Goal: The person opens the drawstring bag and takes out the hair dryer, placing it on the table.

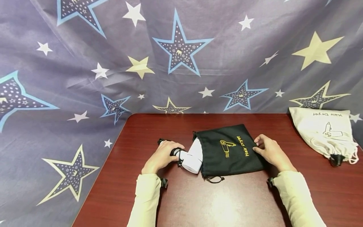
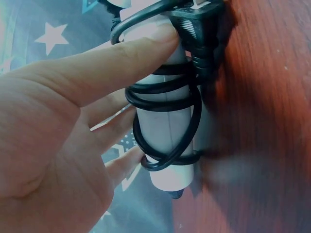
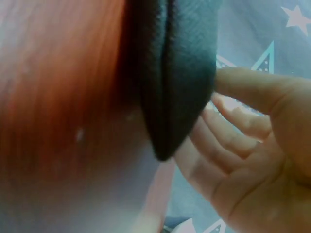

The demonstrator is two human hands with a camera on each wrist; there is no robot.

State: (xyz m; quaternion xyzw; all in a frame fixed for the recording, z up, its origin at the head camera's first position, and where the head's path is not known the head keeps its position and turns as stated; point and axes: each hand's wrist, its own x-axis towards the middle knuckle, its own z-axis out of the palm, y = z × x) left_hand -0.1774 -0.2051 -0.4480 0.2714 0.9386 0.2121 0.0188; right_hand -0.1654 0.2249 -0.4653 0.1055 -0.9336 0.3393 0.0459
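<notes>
My left hand (image 1: 163, 155) grips the handle of a white hair dryer (image 1: 192, 163), thumb on top. A black cord (image 2: 163, 104) winds several times round the handle, with its plug (image 2: 201, 24) beside it. The dryer's far part is hidden inside the mouth of a black drawstring bag (image 1: 212, 151), which lies flat with gold "Hair Dryer" lettering and a dryer drawing. At the bag's closed right end, my right hand (image 1: 269, 150) pinches the edge between thumb and fingers. In the right wrist view the dark bag corner (image 3: 184, 92) hangs beside the fingers.
A cream drawstring bag (image 1: 320, 129) printed "Hair Dryer" lies at the table's far right, a black ribbed piece (image 1: 337, 160) poking from its mouth. The reddish-brown table (image 1: 198, 201) ends against a grey star-patterned cloth (image 1: 215, 78) at the back and left.
</notes>
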